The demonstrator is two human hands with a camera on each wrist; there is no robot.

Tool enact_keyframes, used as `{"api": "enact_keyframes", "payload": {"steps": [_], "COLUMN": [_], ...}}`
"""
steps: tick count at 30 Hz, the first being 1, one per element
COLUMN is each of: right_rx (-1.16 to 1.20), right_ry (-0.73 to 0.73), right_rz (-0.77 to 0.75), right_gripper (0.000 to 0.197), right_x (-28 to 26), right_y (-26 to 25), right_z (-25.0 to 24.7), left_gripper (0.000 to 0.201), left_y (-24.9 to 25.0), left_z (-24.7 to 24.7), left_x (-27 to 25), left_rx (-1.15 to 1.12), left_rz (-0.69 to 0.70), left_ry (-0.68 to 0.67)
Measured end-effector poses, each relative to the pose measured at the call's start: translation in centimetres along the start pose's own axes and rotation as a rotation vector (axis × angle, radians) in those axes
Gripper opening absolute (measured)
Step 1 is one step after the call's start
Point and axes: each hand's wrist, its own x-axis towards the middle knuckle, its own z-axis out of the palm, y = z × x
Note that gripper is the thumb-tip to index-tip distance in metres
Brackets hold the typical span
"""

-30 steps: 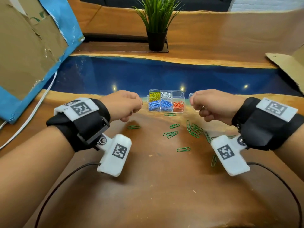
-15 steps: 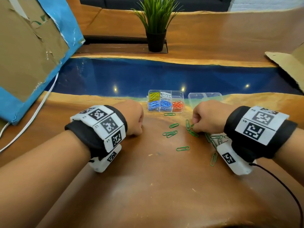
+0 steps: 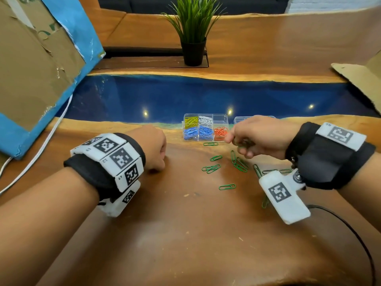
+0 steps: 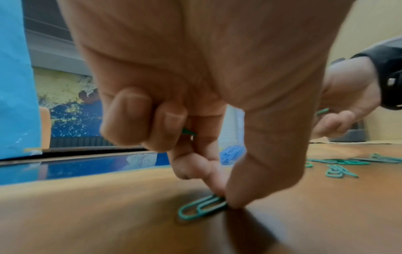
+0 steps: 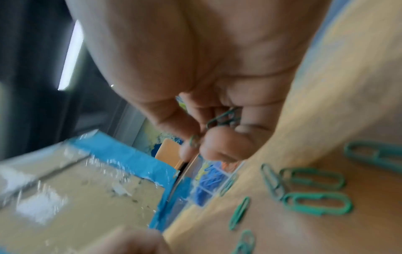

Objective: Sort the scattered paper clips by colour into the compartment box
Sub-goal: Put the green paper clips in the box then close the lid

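The clear compartment box (image 3: 220, 118) stands at the wooden table's far edge, with yellow, white, blue and orange clips in separate cells; one rear cell looks empty. Green paper clips (image 3: 214, 168) lie scattered in front of it. My left hand (image 3: 153, 147) is down on the table; its thumb and forefinger pinch a green paper clip (image 4: 202, 207) lying on the wood, and another green clip (image 4: 188, 132) is tucked under its curled fingers. My right hand (image 3: 250, 137) hovers just right of the box, fingers curled round several green clips (image 5: 224, 118).
The box's clear lid (image 3: 239, 119) lies behind my right hand. A potted plant (image 3: 192, 32) stands at the back. A blue-edged cardboard sheet (image 3: 37, 65) leans at the left, more cardboard (image 3: 358, 79) at the right. A white cable (image 3: 39, 149) runs along the left.
My right hand has risen from the scattered clips and moved left toward the box, carrying green clips. My left hand stays low on the table, now pinching a clip.
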Motion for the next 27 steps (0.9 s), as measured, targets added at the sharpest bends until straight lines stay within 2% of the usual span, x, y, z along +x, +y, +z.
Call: {"api": "enact_keyframes", "payload": {"steps": [3, 7, 9, 11, 14, 16, 19, 23, 27], "right_rx": [0.261, 0.295, 0.192, -0.030, -0.563, -0.760, -0.911, -0.986, -1.005], "right_ry": [-0.009, -0.069, -0.107, -0.123, 0.001, 0.046, 0.068, 0.081, 0.030], "right_rz": [0.012, -0.006, -0.026, -0.073, -0.215, -0.260, -0.227, -0.204, -0.174], "right_gripper": [0.024, 0.021, 0.022, 0.020, 0.011, 0.010, 0.011, 0.015, 0.020], "right_x": [0.2, 0.5, 0.7, 0.5, 0.1, -0.2, -0.4, -0.2, -0.3], "right_y": [0.0, 0.3, 0.3, 0.2, -0.2, -0.4, -0.2, -0.2, -0.3], "right_z": [0.0, 0.5, 1.0, 1.4, 2.1, 2.6, 2.8, 2.9, 3.1], "left_gripper": [0.004, 0.013, 0.017, 0.018, 0.018, 0.013, 0.016, 0.027, 0.013], "left_y": [-0.1, -0.3, -0.2, 0.1, 0.9, 1.5, 2.5, 4.3, 5.6], "left_z": [0.2, 0.3, 0.3, 0.2, 0.1, 0.2, 0.5, 0.7, 0.9], "left_x": [-0.1, -0.2, -0.1, 0.1, 0.3, 0.5, 0.8, 0.9, 1.0], "left_rx": [-0.006, -0.044, -0.112, -0.208, -0.366, -0.459, -0.443, -0.273, -0.089], "left_rz": [-0.006, 0.020, 0.065, 0.128, 0.215, 0.236, 0.213, 0.226, 0.250], "left_ry": [-0.009, 0.022, 0.068, 0.092, 0.062, 0.031, 0.031, 0.032, 0.080]}}
